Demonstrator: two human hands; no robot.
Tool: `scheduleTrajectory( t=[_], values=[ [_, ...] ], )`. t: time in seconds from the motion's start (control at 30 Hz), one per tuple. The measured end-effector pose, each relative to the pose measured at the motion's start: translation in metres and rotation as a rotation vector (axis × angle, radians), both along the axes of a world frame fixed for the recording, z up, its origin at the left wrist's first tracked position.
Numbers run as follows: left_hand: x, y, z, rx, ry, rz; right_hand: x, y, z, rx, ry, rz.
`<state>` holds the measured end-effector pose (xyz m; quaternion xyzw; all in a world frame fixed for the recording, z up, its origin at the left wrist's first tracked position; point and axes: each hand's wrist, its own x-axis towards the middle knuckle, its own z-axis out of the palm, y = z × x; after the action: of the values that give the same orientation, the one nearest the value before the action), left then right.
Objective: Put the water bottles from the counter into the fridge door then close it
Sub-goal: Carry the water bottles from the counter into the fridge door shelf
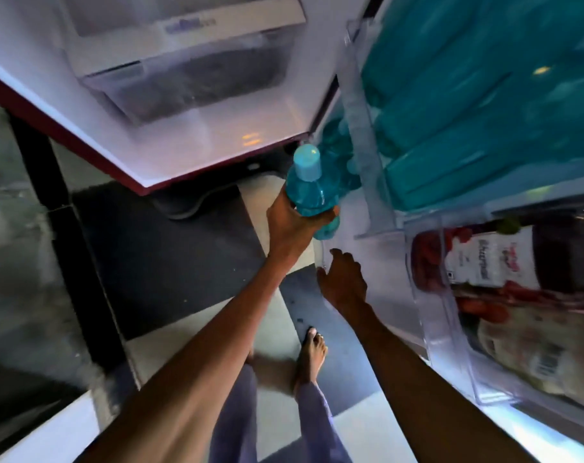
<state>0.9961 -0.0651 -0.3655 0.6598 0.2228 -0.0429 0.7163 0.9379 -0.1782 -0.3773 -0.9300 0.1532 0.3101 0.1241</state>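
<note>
A blue water bottle [309,182] with a light blue cap is gripped around its lower body by my left hand [292,227], held upright just left of the open fridge door [360,138]. Behind the bottle, more blue bottles [342,162] stand in the door's lower shelf. My right hand [344,279] is below and to the right, fingers spread, touching the edge of the door's clear shelf [431,295]. It holds nothing.
The open fridge body [170,78] with a clear crisper drawer fills the upper left. The door shelf at right holds a red-and-white packet [494,262]. Below are a tiled floor, a dark mat [157,255] and my bare foot [312,355].
</note>
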Motion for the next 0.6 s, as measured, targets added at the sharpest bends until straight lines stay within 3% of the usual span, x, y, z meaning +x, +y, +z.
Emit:
scheduleTrajectory(
  t=[0.27, 0.6],
  values=[
    [0.025, -0.041, -0.043, -0.016, 0.002, 0.011, 0.003, -0.012, -0.023, 0.014, -0.052, -0.134],
    [0.034, -0.079, -0.094, 0.220, -0.130, -0.243, -0.003, -0.034, -0.065, 0.187, 0.097, -0.038]
  ],
)
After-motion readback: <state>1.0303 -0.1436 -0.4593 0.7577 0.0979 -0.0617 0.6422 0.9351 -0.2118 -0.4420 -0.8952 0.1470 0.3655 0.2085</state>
